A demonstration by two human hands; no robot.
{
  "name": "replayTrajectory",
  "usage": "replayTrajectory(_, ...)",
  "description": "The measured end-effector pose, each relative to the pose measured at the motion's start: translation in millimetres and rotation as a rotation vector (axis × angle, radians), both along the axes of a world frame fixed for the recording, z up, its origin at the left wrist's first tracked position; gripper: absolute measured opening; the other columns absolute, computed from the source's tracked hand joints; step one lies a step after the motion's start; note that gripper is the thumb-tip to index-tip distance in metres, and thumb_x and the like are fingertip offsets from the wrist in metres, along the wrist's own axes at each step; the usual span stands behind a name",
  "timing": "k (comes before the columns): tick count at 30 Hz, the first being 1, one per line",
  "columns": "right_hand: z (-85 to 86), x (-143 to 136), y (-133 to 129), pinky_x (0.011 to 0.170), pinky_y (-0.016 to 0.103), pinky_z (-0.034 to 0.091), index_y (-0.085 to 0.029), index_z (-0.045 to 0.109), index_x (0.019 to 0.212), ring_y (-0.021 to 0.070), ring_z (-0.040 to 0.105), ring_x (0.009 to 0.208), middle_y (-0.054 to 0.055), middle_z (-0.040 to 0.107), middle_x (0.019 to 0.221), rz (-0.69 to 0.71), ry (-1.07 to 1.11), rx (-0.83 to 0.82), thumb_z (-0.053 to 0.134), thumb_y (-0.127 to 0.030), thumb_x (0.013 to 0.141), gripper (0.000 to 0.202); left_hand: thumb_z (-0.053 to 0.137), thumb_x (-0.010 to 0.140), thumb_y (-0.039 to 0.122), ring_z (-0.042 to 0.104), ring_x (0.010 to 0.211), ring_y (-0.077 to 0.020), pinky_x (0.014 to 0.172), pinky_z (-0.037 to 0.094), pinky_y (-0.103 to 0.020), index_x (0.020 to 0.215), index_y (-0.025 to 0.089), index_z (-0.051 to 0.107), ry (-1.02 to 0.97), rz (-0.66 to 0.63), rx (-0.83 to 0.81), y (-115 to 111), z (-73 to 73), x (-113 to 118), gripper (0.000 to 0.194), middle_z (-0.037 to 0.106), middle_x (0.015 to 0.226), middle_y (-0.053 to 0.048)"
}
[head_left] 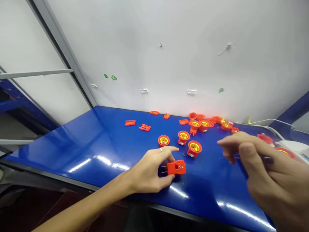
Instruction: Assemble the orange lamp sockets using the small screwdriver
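Near the front edge of the table, my left hand [154, 169] pinches a red plug-in lamp holder [177, 167] between thumb and fingers. Its two metal pins point left, and a red face with small holes is turned up. My right hand [260, 170], slightly blurred, is raised over the right side with its fingers curled round a screwdriver [266, 159]; only part of the dark handle and a bit of thin shaft show. Just beyond my left hand stand red lamp holders with brass-coloured sockets, among them one [194, 147] beside a tiny screw [183, 154].
Several red cover pieces [145, 127] lie at the back left of the blue table [96, 141]. More red holders and cups [205, 124] cluster by the white wall [169, 64]. A white cable [267, 126] and a white round object [293, 146] are at the right.
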State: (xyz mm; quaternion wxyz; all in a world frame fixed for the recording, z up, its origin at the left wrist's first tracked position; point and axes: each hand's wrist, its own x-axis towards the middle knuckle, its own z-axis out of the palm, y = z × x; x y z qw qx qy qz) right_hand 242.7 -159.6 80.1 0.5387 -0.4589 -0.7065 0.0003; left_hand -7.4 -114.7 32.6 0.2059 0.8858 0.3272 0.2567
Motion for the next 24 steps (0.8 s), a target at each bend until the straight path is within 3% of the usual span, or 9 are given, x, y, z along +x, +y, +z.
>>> replayTrajectory(2, -10.9, 0, 9, 0.049, 0.022, 0.049, -0.025, 0.072, 0.09, 0.0109, 0.059, 0.056, -0.002, 0.061, 0.065, 0.087, 0.119, -0.069, 0.051, -0.033, 0.101, 0.024, 0.065, 0.072, 0.013, 0.069, 0.105, -0.0231, 0.087, 0.055, -0.029, 0.089, 0.02, 0.058, -0.138, -0.065, 0.017, -6, 1.2, 4, 0.02, 0.073, 0.109, -0.006)
replayTrajectory(5, -23.8, -4, 23, 0.045, 0.023, 0.048, -0.021, 0.072, 0.086, 0.0112, 0.056, 0.052, -0.001, 0.059, 0.062, 0.254, 0.314, -0.138, 0.052, -0.035, 0.101, 0.029, 0.066, 0.064, 0.009, 0.073, 0.089, -0.0217, 0.076, 0.057, -0.028, 0.079, 0.02, 0.054, -0.314, -0.106, -0.002, -16, 1.7, 14, 0.022, 0.072, 0.116, -0.008)
replayTrajectory(7, -26.9, -8, 31, 0.045, 0.023, 0.047, -0.02, 0.073, 0.084, 0.0109, 0.055, 0.051, -0.001, 0.059, 0.062, 0.313, 0.409, -0.156, 0.052, -0.037, 0.101, 0.031, 0.069, 0.064, 0.014, 0.073, 0.081, -0.0217, 0.07, 0.057, -0.029, 0.079, 0.02, 0.051, -0.402, -0.056, -0.216, -17, 1.9, 23, 0.025, 0.075, 0.106, -0.007)
replayTrajectory(10, -23.3, -12, 43, 0.048, 0.026, 0.049, -0.019, 0.073, 0.087, 0.0132, 0.059, 0.055, 0.001, 0.061, 0.065, 0.348, 0.51, -0.146, 0.051, -0.041, 0.101, 0.034, 0.059, 0.083, 0.038, 0.073, 0.071, -0.022, 0.055, 0.058, -0.03, 0.089, 0.023, 0.039, -0.508, -0.009, -0.59, -8, 0.0, 39, 0.025, 0.074, 0.092, -0.006)
replayTrajectory(13, -16.6, -11, 53, 0.047, 0.029, 0.049, -0.019, 0.071, 0.083, 0.0152, 0.06, 0.055, 0.001, 0.059, 0.062, 0.364, 0.6, -0.051, 0.05, -0.044, 0.101, 0.037, 0.038, 0.094, 0.055, 0.067, 0.048, -0.0196, 0.038, 0.05, -0.026, 0.095, 0.025, 0.03, -0.469, -0.018, -0.725, 5, -5.5, 52, 0.031, 0.066, 0.065, 0.001)
replayTrajectory(16, -15.6, -11, 57, 0.045, 0.029, 0.046, -0.02, 0.07, 0.08, 0.0155, 0.058, 0.055, 0.0, 0.056, 0.06, 0.354, 0.639, 0.01, 0.043, -0.044, 0.103, 0.043, 0.061, 0.084, 0.057, 0.054, 0.033, -0.0144, 0.027, 0.035, -0.019, 0.087, 0.024, 0.035, -0.31, -0.073, -0.809, 13, -10.9, 55, 0.042, 0.063, 0.057, 0.003)
replayTrajectory(20, -22.5, -10, 53, 0.063, 0.034, 0.05, -0.02, 0.069, 0.075, 0.0182, 0.061, 0.071, 0.004, 0.06, 0.071, 0.32, 0.589, 0.04, 0.042, -0.044, 0.104, 0.046, 0.085, 0.062, 0.046, 0.051, 0.033, -0.011, 0.03, 0.031, -0.016, 0.071, 0.02, 0.049, -0.109, -0.164, -0.8, 19, -11.2, 54, 0.046, 0.055, 0.047, 0.007)
replayTrajectory(22, -25.5, -9, 46, 0.071, 0.034, 0.048, -0.02, 0.067, 0.069, 0.0179, 0.059, 0.075, 0.005, 0.06, 0.076, 0.297, 0.543, 0.054, 0.044, -0.044, 0.103, 0.047, 0.089, 0.058, 0.044, 0.053, 0.04, -0.0103, 0.037, 0.033, -0.017, 0.071, 0.018, 0.055, -0.031, -0.192, -0.677, 24, -7.8, 56, 0.044, 0.055, 0.052, 0.006)
replayTrajectory(24, -27.4, -7, 37, 0.067, 0.033, 0.046, -0.021, 0.065, 0.067, 0.0165, 0.053, 0.07, 0.003, 0.055, 0.073, 0.285, 0.451, 0.042, 0.04, -0.046, 0.103, 0.05, 0.091, 0.054, 0.045, 0.057, 0.054, -0.0124, 0.046, 0.036, -0.019, 0.077, 0.018, 0.06, 0.073, -0.215, -0.448, 30, -3.0, 59, 0.048, 0.059, 0.065, 0.004)
